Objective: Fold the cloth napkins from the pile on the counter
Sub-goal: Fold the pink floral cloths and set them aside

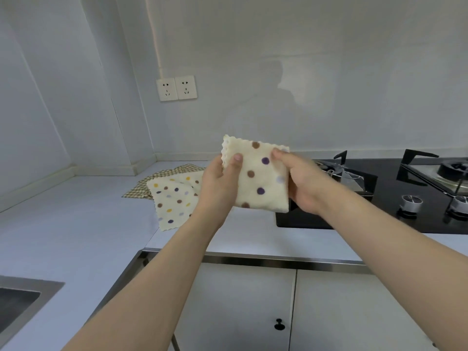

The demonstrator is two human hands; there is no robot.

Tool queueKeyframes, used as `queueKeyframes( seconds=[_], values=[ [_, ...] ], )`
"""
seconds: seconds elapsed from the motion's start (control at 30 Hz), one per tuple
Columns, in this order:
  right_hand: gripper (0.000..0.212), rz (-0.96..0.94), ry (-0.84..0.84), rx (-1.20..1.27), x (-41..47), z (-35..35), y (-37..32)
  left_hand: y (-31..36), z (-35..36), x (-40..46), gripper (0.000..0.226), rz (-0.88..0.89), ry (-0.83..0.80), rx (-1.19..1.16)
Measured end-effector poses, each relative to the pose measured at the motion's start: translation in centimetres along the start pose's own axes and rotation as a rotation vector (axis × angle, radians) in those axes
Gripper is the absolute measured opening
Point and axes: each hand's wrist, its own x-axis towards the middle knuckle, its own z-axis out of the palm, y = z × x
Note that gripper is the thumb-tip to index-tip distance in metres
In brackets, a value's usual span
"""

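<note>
Above the counter's (76,236) front edge, the left hand (219,183) and right hand (301,186) pinch opposite sides of a folded dotted napkin (258,173) held upright between them, with the unfolded pile (172,196) lying farther back-left, nearer the left hand.

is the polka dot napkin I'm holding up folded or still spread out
Folded. The cream polka-dot cloth napkin is a compact thick square with doubled layers at its upper left corner, pinched by the left hand and right hand.
</note>
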Motion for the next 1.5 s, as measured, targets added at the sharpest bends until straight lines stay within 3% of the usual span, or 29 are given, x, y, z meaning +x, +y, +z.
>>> queueKeyframes(
  seconds=[0.17,0.37,0.5,0.87,1.17,1.5],
  values=[
    [0.044,0.060,0.219,-0.081,2.3,0.5,2.3,-0.6,1.9,2.2,0.020,-0.008,0.057,0.112],
    [0.029,-0.145,0.364,-0.252,11.2,-1.0,3.7,-5.4,4.3,10.2,0.029,-0.106,0.109,0.209],
    [0.027,-0.151,0.414,-0.333,17.2,-2.6,3.1,-7.5,6.7,16.1,0.028,-0.121,0.108,0.225],
    [0.030,0.062,0.536,-0.278,16.3,-7.8,-13.7,5.9,15.2,21.5,0.027,-0.296,-0.110,0.193],
    [0.037,0.165,0.675,-0.264,12.8,-22.9,-19.8,10.4,31.6,19.4,0.025,-0.407,-0.252,0.168],
    [0.043,0.283,0.689,-0.316,10.7,-41.6,-24.6,11.6,50.5,16.1,0.023,-0.538,-0.326,0.177]
  ],
)
